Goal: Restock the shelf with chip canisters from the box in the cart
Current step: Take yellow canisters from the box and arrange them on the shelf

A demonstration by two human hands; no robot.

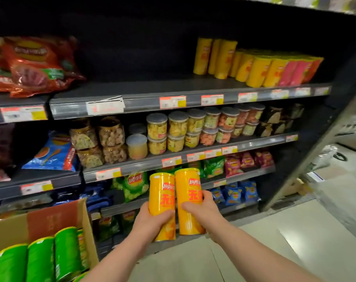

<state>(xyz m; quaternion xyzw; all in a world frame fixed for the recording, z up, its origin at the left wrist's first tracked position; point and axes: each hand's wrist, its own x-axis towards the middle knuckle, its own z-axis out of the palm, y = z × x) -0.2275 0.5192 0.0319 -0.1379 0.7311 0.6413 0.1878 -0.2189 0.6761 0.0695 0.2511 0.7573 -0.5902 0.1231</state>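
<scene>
Carrying two yellow chip canisters toward the shelving, the person is in the transfer step between box and shelf. The left hand (152, 220) wraps round the lower half of the left yellow canister (161, 192), and the right hand (202, 208) wraps round the right yellow canister (186, 186). On each hand the fingers (208, 197) and thumb are curled tight on the tube, so both are clamped on their loads. The two canisters are upright and touching or nearly so, held in the air in front of the lower shelves. They are well below the place that seems meant for them. That place, I judge, is the upper shelf (152, 88), where a row of matching yellow canisters (244, 64) stands at the right with pink canisters (295, 72) beyond. Bare board lies to the left of the row. The cardboard box (51, 218) sits at lower left with green canisters (40, 259) packed in it; the cart is out of sight. The next move calls for lifting both tubes up and to the right, clearing the shelf's front lip. They should then be set upright just beside the yellow row, labels forward.
</scene>
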